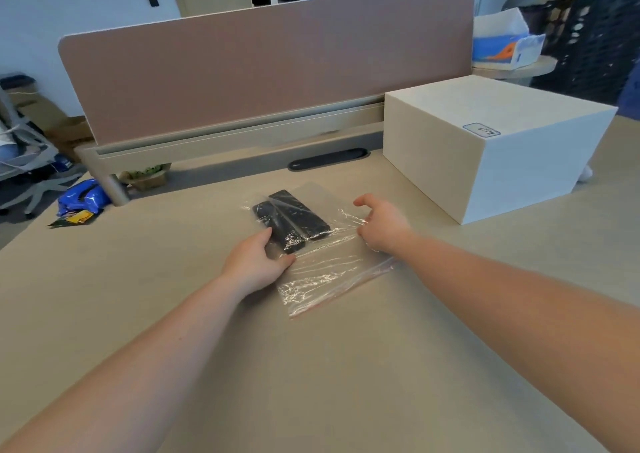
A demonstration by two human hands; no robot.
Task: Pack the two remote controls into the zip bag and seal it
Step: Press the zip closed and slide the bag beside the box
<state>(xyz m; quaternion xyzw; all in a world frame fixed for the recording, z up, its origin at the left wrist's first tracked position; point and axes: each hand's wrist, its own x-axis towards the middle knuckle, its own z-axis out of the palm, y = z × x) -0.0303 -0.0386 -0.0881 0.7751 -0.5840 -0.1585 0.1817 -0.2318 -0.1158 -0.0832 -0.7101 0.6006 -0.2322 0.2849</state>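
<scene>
A clear zip bag (322,272) lies flat on the beige desk, its red-lined zip edge along the near right side. Two black remote controls (289,220) lie side by side inside its far half, seen through the plastic. My left hand (254,262) rests on the bag's left edge, thumb and fingers pinching the plastic beside the near end of the left remote. My right hand (381,224) sits at the bag's right edge with fingers curled on the plastic and the thumb raised. Whether the zip is closed cannot be told.
A large white box (491,147) stands on the desk just right of the bag. A pink divider panel (263,68) runs along the far edge, with a black cable slot (327,159) in front of it. Blue packets (81,198) lie on the floor at left.
</scene>
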